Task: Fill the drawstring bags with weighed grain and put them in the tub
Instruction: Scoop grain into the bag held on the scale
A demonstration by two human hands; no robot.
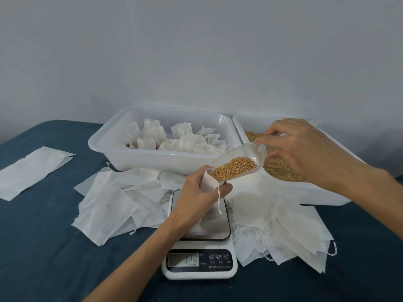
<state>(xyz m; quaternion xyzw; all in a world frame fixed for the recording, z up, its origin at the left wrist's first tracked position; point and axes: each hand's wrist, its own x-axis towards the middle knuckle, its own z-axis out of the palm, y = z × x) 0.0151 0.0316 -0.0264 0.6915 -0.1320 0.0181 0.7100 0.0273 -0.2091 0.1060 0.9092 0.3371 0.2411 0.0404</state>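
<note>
Head view, sole camera. Left hand is curled round the mouth of a small white drawstring bag, held above the steel platform of the scale; the bag's cord hangs down over the thumb. Right hand pinches the rear end of a white scoop between thumb and fingertips, remaining fingers loosely bent. Scoop is tilted, its front lip resting in the bag's mouth, and carries golden grain. Scale display shows digits, not clearly legible.

At 12 o'clock from the scale stands a white tub holding filled, gathered bags. At 2 o'clock, touching that tub, a second white tub holds loose grain. Flat empty bags are heaped at 9 o'clock of the scale, another heap at 3 o'clock. A white sheet lies at 10 o'clock, well apart, on the dark blue cloth.
</note>
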